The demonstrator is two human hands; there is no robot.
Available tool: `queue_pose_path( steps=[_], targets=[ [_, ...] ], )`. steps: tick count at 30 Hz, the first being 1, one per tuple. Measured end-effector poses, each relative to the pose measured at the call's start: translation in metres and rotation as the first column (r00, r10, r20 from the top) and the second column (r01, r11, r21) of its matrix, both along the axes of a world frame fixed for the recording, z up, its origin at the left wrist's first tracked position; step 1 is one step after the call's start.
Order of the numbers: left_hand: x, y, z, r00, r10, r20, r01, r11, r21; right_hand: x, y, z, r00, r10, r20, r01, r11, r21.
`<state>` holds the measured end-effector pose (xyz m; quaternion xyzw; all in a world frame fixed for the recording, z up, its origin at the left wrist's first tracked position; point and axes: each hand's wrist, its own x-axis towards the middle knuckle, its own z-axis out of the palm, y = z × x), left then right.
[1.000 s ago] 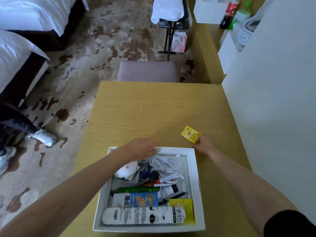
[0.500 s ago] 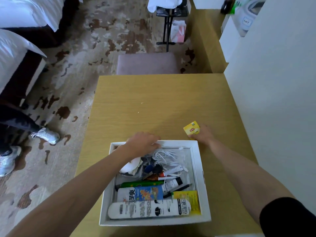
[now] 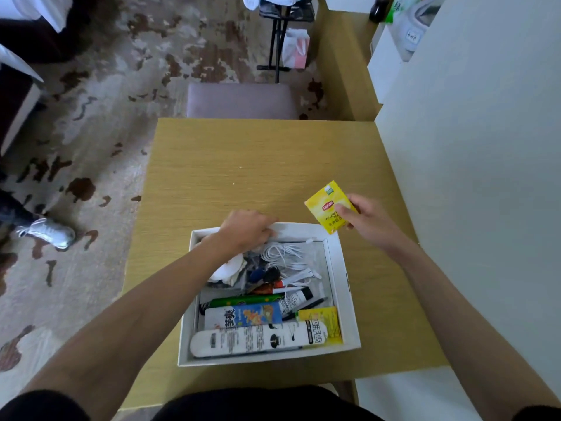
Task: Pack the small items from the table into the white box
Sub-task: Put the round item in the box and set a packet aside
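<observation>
The left hand [image 3: 247, 230] curls over the far rim of the white box [image 3: 341, 281], hiding its fingertips and whatever lies beneath. The right hand [image 3: 365, 218] pinches a yellow tea bag packet [image 3: 326, 205] marked "Lipton", lifted off the table [image 3: 258, 165] at two o'clock from the box. Inside the box, a white cable [image 3: 283, 253] and tubes [image 3: 258, 338] show; their print is too small to read.

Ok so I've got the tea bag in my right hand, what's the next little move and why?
Probably carry the yellow tea bag packet toward you over the far rim of the white box and drop it in. Your right hand holds it just beyond the far right corner, your left hand steadies the rim, and nothing else lies on the table.
</observation>
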<state>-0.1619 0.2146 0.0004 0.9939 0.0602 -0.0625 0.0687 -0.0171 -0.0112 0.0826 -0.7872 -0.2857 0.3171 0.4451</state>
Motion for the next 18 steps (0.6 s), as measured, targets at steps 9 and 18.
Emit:
queue_pose_path(
  steps=[9, 18],
  targets=[
    [0.023, 0.028, 0.008, 0.995, 0.101, -0.02, -0.1, 0.994, 0.043, -0.037, -0.018, 0.006, 0.915, 0.318, 0.247, -0.202, 0.893, -0.401],
    [0.055, 0.052, 0.022, 0.998, 0.039, -0.051, -0.039, 0.999, 0.013, -0.032, 0.024, -0.012, 0.626, 0.635, 0.453, -0.281, 0.725, -0.628]
  ],
)
